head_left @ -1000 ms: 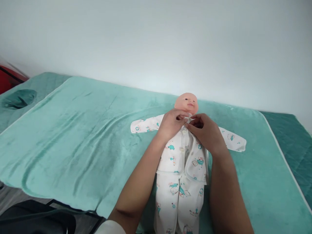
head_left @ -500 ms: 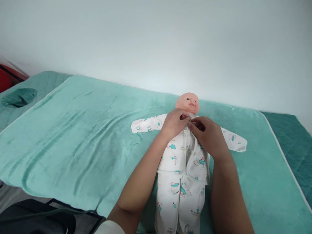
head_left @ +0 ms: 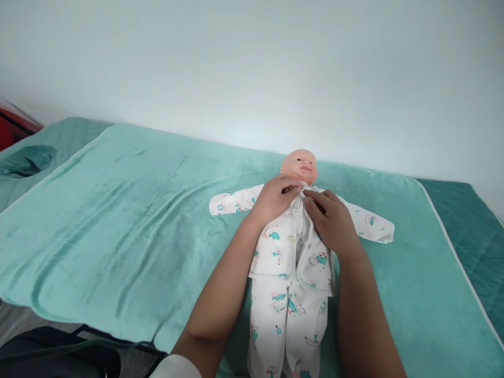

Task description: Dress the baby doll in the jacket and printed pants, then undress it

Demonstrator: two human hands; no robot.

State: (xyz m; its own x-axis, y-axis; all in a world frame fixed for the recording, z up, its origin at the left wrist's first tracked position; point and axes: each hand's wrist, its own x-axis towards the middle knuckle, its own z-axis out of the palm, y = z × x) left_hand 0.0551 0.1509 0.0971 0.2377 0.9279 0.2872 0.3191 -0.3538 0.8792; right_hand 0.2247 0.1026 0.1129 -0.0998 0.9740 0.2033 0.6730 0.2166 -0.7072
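A baby doll (head_left: 299, 166) lies on its back, its head toward the wall. It wears a white printed jacket (head_left: 271, 252) and matching printed trousers (head_left: 268, 320). At the neck of the jacket, my left hand (head_left: 277, 198) pinches the left front edge near the collar. My right hand (head_left: 329, 218) is closed on the opposite front edge, its fingertips close to those of the left. Below the hands the two fronts hang apart, and pale buttons (head_left: 292, 239) show along the left edge. Whatever lies right between the fingertips is too small to make out.
A light green blanket (head_left: 129, 220) with soft folds covers the bed beneath the doll. Darker quilted fabric (head_left: 460, 210) shows at the right, and a round hole (head_left: 29, 160) at the left end. A white wall (head_left: 252, 73) rises behind. Something black (head_left: 59, 352) stands at lower left.
Both hands stay at the jacket's neck, with slight finger movement and the fingertips a little lower. The whole view has shifted slightly, so the doll appears a bit farther left.
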